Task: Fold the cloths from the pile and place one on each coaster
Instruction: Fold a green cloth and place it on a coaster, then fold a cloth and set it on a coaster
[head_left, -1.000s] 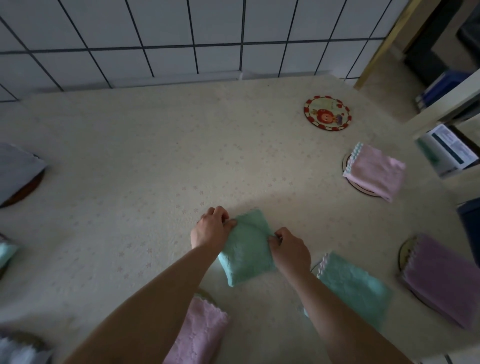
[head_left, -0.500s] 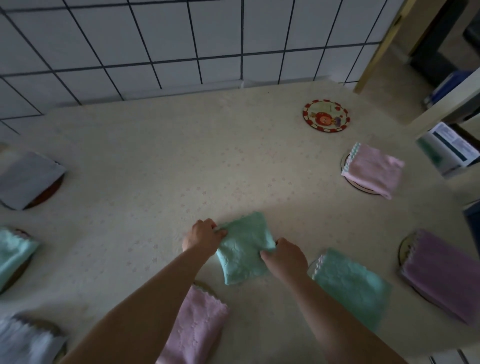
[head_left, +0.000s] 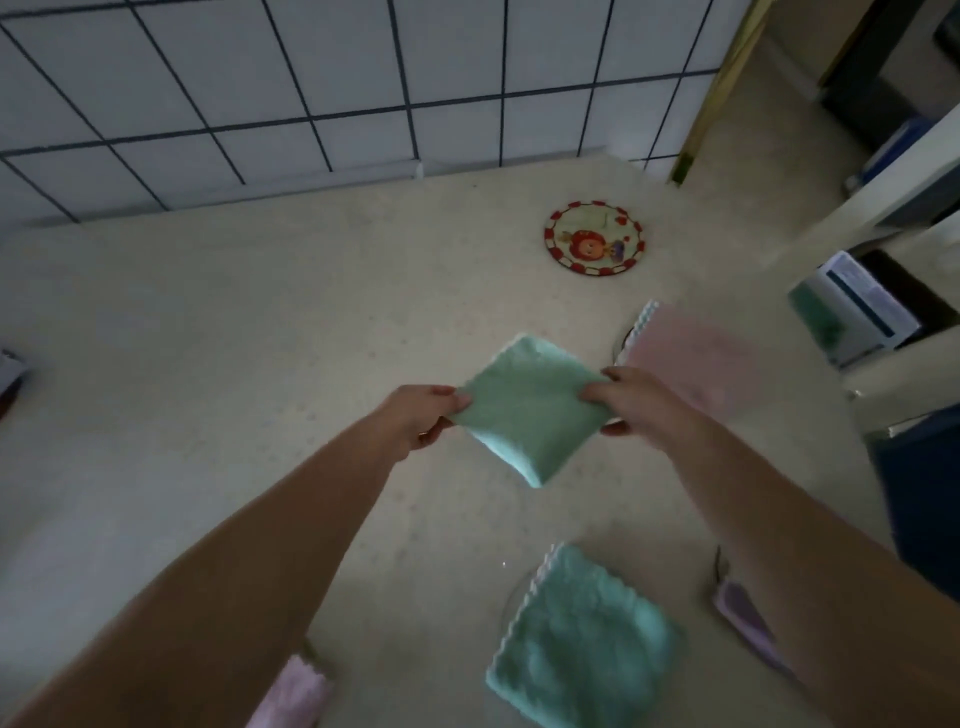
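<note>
Here, a person holds a folded green cloth (head_left: 527, 405) in the air above a cream desk (head_left: 234, 364), seen from a head camera looking down. The left hand (head_left: 418, 415) pinches the cloth's left corner, thumb on top and fingers curled beneath. The right hand (head_left: 631, 402) pinches the right corner in the same way. The cloth hangs as a diamond between the two grips, one corner pointing down toward the viewer.

Beyond the cloth, a round red-rimmed coaster (head_left: 594, 238) with a cartoon picture lies bare near the tiled wall (head_left: 311, 78). Just right of the right hand, a folded pink cloth (head_left: 691, 353) sits on a second coaster, whose rim peeks out at its left edge. Nearer the viewer, another green cloth (head_left: 582, 639) covers a coaster. A purple cloth (head_left: 740, 613) lies mostly hidden under the right forearm. A further pink cloth (head_left: 293, 696) shows at the bottom edge, beneath the left forearm.

The desk's left and middle stretch open up to the wall. Its right edge runs close past the pink cloth, with a white box (head_left: 857, 306) on a shelf beyond.
</note>
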